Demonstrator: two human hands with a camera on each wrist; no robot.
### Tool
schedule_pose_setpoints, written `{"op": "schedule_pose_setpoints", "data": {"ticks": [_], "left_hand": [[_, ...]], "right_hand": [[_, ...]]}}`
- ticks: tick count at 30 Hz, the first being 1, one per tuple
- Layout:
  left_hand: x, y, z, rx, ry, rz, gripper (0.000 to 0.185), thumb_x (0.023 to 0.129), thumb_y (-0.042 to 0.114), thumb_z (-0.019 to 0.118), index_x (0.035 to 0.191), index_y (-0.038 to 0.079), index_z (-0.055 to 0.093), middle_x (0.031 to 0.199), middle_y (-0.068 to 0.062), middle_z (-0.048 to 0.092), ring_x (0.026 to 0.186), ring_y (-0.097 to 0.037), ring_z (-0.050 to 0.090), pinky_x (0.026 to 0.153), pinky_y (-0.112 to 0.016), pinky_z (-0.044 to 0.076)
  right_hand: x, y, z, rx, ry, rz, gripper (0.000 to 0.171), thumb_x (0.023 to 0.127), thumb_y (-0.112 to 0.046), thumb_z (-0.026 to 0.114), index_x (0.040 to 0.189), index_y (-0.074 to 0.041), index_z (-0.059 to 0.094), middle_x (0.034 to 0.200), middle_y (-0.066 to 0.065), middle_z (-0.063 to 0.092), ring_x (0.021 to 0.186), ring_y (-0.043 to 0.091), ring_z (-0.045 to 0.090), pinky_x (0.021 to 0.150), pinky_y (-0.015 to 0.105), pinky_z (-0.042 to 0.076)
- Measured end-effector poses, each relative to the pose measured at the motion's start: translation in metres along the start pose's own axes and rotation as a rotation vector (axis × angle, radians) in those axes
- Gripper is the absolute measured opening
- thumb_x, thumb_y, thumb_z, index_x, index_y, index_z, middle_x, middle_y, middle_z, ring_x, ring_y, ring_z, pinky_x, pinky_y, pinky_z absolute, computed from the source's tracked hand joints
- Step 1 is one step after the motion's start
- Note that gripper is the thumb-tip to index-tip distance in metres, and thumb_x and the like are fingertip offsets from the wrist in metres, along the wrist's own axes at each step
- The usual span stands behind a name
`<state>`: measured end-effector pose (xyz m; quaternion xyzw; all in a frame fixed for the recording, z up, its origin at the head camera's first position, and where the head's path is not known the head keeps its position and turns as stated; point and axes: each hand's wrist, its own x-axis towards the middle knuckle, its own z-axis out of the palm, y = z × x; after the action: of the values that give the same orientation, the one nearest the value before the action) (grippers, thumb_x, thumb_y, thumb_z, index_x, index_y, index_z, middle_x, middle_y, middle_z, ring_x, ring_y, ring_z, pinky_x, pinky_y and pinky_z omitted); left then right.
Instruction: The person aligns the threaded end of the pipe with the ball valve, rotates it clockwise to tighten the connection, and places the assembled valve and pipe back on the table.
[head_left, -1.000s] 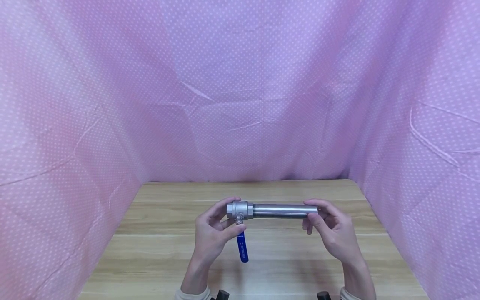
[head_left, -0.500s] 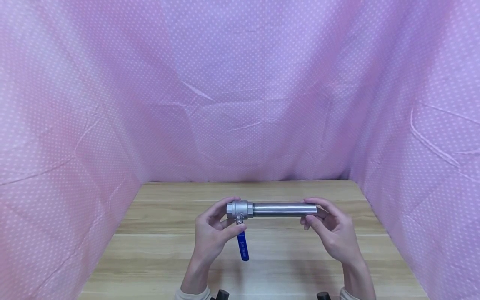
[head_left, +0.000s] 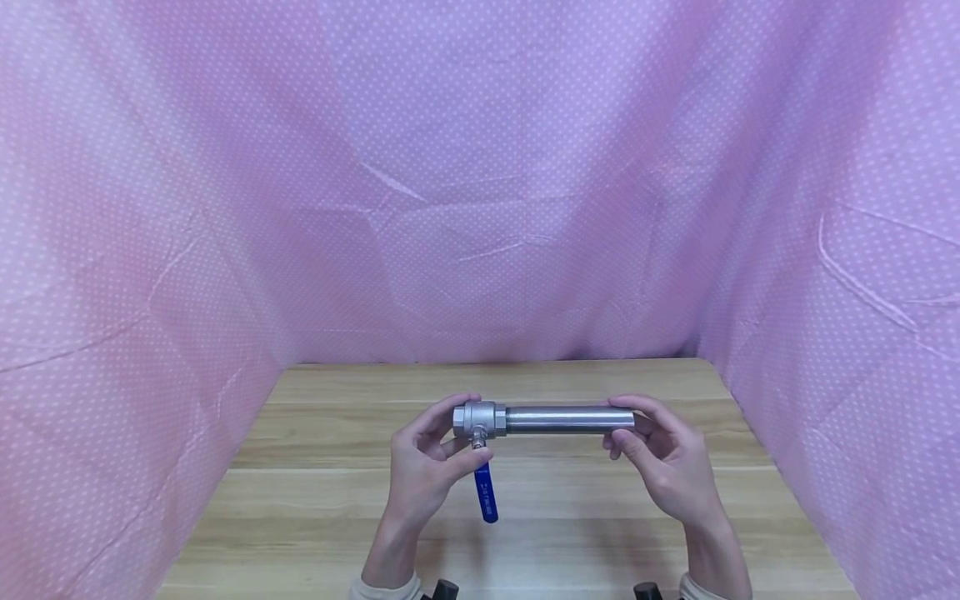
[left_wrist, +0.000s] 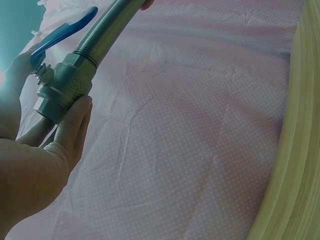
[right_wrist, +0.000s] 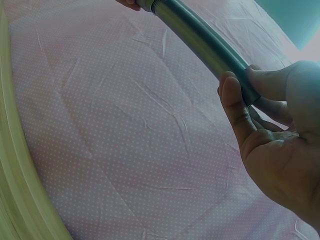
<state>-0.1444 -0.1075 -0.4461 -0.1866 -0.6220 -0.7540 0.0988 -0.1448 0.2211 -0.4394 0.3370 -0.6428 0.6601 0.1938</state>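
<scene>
Silver steel pipe [head_left: 568, 419] and valve [head_left: 479, 420] in my fingers [head_left: 467, 457], blue handle [head_left: 485, 493], pale wood-grain bench [head_left: 315, 492], pink white-dotted cloth [head_left: 480, 208].

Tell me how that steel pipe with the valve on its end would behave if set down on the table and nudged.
The pipe looks like rigid metal, so it probably will not flex and likely feels heavy for its size. Its smooth round wall may roll on the wooden table, but the valve and its blue lever would likely stop it. The polished surface may be slippery.

Pink cloth [head_left: 480, 208] walls me in at nine, twelve and three; bare table [head_left: 315, 500] lies below my hands.
</scene>
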Motion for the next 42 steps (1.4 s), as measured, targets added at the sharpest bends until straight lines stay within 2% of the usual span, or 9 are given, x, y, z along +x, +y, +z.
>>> {"op": "schedule_pose_setpoints", "data": {"ticks": [6, 14, 23, 34, 42], "left_hand": [[0.0001, -0.0001, -0.0001, -0.001, 0.003, -0.005, 0.067, 0.081, -0.014, 0.09, 0.145, -0.006, 0.068, 0.149, -0.033, 0.067, 0.135, -0.018, 0.074, 0.117, -0.04, 0.065], [0.0007, -0.0007, -0.0007, 0.001, -0.002, 0.005, 0.067, 0.082, -0.013, 0.089, 0.145, -0.007, 0.067, 0.149, -0.031, 0.068, 0.135, -0.018, 0.074, 0.117, -0.04, 0.065], [0.0007, -0.0016, -0.0011, -0.002, -0.008, 0.011, 0.067, 0.082, -0.014, 0.089, 0.145, -0.008, 0.067, 0.149, -0.035, 0.067, 0.134, -0.017, 0.074, 0.116, -0.04, 0.066], [0.0009, -0.0028, 0.0006, -0.004, -0.031, 0.023, 0.067, 0.082, -0.013, 0.089, 0.146, -0.008, 0.067, 0.148, -0.031, 0.068, 0.136, -0.018, 0.073, 0.117, -0.041, 0.065], [0.0006, -0.0038, 0.002, 0.004, -0.03, 0.003, 0.068, 0.082, -0.013, 0.09, 0.146, -0.006, 0.067, 0.15, -0.033, 0.067, 0.135, -0.017, 0.072, 0.116, -0.04, 0.066]], "right_hand": [[-0.0002, 0.0006, 0.0007, 0.002, 0.005, -0.003, 0.044, 0.091, 0.037, 0.058, 0.133, 0.025, 0.06, 0.109, 0.001, 0.081, 0.086, 0.013, 0.08, 0.07, 0.022, 0.069], [0.0008, 0.0011, 0.0011, -0.012, 0.008, -0.018, 0.045, 0.09, 0.037, 0.058, 0.134, 0.024, 0.061, 0.104, 0.006, 0.081, 0.087, 0.008, 0.079, 0.07, 0.022, 0.068], [0.0012, 0.0005, 0.0013, -0.015, 0.007, -0.032, 0.045, 0.09, 0.037, 0.057, 0.133, 0.024, 0.061, 0.103, 0.004, 0.08, 0.086, 0.008, 0.078, 0.069, 0.022, 0.067], [-0.0006, 0.0002, 0.0001, 0.005, 0.035, -0.017, 0.041, 0.092, 0.036, 0.055, 0.13, 0.025, 0.062, 0.102, 0.004, 0.08, 0.084, 0.011, 0.078, 0.068, 0.022, 0.067], [0.0009, 0.0006, -0.0013, 0.005, 0.049, -0.037, 0.04, 0.092, 0.035, 0.054, 0.129, 0.023, 0.063, 0.105, 0.005, 0.081, 0.081, 0.012, 0.078, 0.066, 0.022, 0.067]]}}
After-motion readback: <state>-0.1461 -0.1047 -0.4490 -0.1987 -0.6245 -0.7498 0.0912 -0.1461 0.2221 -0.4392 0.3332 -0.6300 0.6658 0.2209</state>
